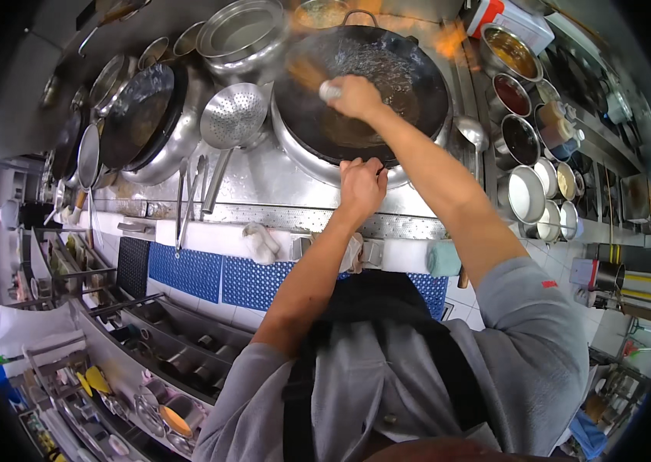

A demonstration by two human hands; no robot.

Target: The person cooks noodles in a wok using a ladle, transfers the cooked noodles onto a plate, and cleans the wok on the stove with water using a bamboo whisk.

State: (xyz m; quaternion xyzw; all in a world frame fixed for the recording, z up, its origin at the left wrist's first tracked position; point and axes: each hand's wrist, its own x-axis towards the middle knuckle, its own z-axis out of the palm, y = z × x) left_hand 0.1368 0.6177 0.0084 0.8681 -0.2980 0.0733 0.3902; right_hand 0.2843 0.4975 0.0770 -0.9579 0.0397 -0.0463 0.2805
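Observation:
My right hand (356,98) grips a wok brush (307,74) by its white-wrapped end. Blurred by motion, its tan bristles lie over the left side of a large black wok (410,104). Bubbly, murky liquid (356,127) covers the wok's bottom. At the near edge, my left hand (364,183) has its fingers curled over the wok's rim; whether a handle sits under them is hidden. The wok rests on a round steel ring on the stove (264,181), and its loop handle stands up at the far side.
Orange flame (449,38) flares beyond the wok's far right. Left of it are a perforated strainer (234,115), a steel pot (241,38) and another black wok (139,115). A ladle (472,132) and several sauce pots (512,94) stand right. White towels (218,240) line the front edge.

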